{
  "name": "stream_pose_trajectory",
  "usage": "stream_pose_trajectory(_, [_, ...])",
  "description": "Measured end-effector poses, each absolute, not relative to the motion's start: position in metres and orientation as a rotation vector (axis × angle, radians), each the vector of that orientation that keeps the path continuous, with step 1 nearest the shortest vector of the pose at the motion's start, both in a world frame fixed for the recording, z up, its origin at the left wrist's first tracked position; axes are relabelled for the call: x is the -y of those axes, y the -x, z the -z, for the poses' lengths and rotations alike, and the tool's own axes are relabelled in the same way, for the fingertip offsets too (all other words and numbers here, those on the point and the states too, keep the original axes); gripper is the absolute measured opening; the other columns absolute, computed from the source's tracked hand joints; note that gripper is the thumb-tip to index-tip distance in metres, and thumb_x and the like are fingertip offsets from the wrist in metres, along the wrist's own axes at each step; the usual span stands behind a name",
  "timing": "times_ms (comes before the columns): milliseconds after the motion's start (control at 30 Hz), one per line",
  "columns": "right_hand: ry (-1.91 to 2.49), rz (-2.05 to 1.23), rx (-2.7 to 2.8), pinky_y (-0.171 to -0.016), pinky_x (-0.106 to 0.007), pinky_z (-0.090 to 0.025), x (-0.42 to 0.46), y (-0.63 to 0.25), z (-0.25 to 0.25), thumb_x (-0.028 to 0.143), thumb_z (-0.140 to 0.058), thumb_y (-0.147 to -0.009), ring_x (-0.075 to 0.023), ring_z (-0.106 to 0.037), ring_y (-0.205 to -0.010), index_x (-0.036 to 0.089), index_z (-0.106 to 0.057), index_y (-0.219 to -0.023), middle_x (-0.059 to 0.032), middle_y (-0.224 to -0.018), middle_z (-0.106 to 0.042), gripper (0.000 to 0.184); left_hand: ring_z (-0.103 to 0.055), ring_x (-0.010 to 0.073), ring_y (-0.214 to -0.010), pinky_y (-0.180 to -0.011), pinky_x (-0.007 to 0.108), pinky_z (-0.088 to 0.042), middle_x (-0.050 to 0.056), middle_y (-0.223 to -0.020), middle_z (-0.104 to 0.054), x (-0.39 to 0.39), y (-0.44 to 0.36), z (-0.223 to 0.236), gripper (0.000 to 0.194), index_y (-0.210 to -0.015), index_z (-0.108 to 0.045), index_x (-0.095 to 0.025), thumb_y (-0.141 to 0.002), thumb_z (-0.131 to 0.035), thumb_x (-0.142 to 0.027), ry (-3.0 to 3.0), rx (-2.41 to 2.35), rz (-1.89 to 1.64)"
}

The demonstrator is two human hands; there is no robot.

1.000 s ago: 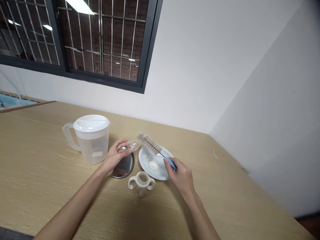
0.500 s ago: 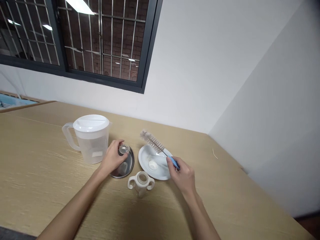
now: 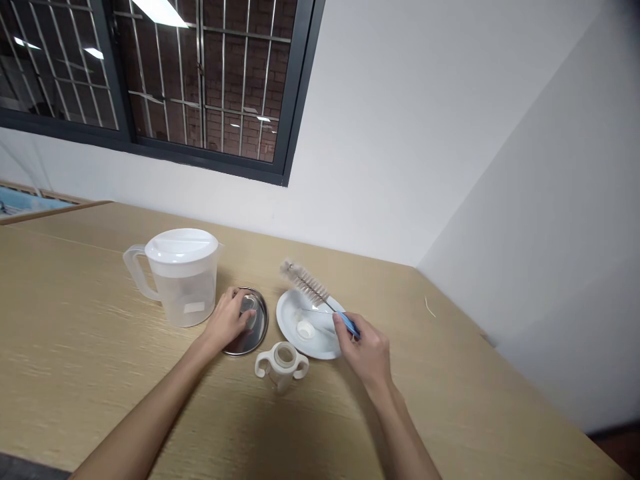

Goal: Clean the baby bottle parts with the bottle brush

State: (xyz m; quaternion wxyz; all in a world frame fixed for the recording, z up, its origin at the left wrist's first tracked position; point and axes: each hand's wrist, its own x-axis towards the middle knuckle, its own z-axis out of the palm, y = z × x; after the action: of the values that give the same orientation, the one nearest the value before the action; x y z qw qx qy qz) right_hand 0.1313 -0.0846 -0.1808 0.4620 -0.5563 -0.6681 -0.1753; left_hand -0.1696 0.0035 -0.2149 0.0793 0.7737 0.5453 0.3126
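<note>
I can't make out any lettering from here; the pale patch [image 3: 194, 307] on the jug [image 3: 175, 287] is illegible.

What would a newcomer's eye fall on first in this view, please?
Probably the pale bristled brush, slanting up from the right hand near the white dish. Next would come the big lidded jug at the left, with the left hand beside it at the round metal tray. In front stands a small two-handled bottle.
</note>
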Motion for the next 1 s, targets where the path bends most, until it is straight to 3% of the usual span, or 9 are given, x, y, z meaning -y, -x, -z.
stream_pose_trajectory(333, [1.367,0.436,1.646,-0.055,-0.020,-0.038,0.085,-0.131,0.179,0.040,-0.057,-0.092,-0.0092,-0.056,-0.052,0.015,-0.071,-0.085,0.0008,-0.059,-0.062,0.030,-0.058,0.0293,-0.101,-0.083,0.037,-0.048,0.013,-0.113,-0.055,0.001,0.162,0.213,0.032,-0.116,-0.055,-0.016,-0.087,-0.054,-0.029,-2.343,-2.115,-0.800])
stream_pose_trajectory(533, [1.447,0.429,1.571,-0.055,-0.021,-0.037,0.083,-0.135,0.180,0.045,-0.056,-0.092,-0.0097,-0.056,-0.051,0.016,-0.071,-0.083,0.0013,-0.057,-0.061,0.034,-0.055,0.0315,-0.101,-0.082,0.039,-0.047,0.015,-0.112,-0.056,-0.002,0.163,0.215,0.036,-0.118,-0.056,-0.015,-0.086,-0.058,-0.033,-2.445,-2.145,-0.886])
stream_pose_trajectory(700, [1.530,0.401,1.460,-0.055,-0.022,-0.037,0.080,-0.142,0.180,0.050,-0.053,-0.091,-0.0117,-0.057,-0.053,0.017,-0.072,-0.085,-0.0009,-0.061,-0.065,0.039,-0.056,0.0282,-0.095,-0.083,0.039,-0.044,0.012,-0.102,-0.061,-0.002,0.161,0.207,0.023,-0.102,-0.060,-0.019,-0.096,-0.041,-0.032,-2.485,-1.957,-1.105])
stream_pose_trajectory(1000, [1.666,0.278,1.203,-0.060,-0.026,-0.039,0.077,-0.154,0.175,0.057,-0.051,-0.089,-0.0174,-0.062,-0.060,0.017,-0.072,-0.084,-0.0057,-0.067,-0.069,0.046,-0.061,0.0210,-0.075,-0.072,0.032,-0.041,0.004,-0.077,-0.066,0.003,0.156,0.198,0.038,-0.077,-0.055,-0.022,-0.100,-0.031,-0.042,-2.253,-1.592,-1.199])
